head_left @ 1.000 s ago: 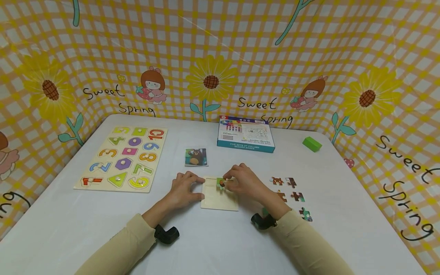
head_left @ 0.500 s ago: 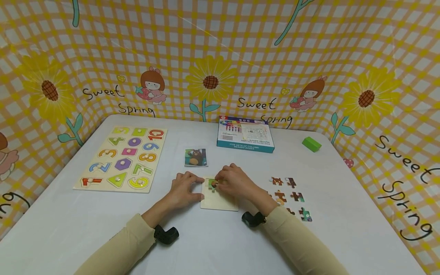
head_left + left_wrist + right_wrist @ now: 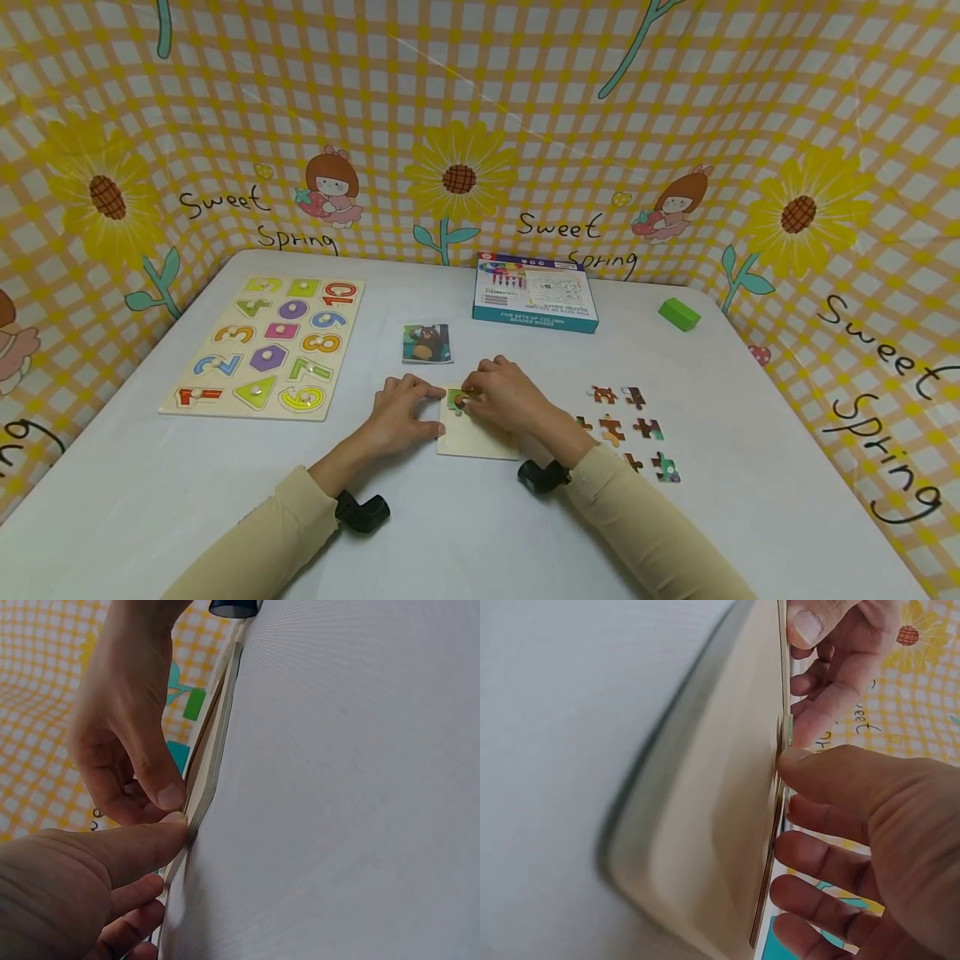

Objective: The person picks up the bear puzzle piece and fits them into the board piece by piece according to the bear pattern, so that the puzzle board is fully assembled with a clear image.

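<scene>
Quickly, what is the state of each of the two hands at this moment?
Left hand: open, touching the left edge of the tray.
Right hand: closed, pinching a puzzle piece.

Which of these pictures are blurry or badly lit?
Head view: evenly lit and mostly sharp, though the smallest print on the box is unreadable; left wrist view: dimmer, with a soft shadow on the white tabletop beside the left hand; right wrist view: the near corner of the wooden tray is out of focus, while the right hand looks sharper.
</scene>
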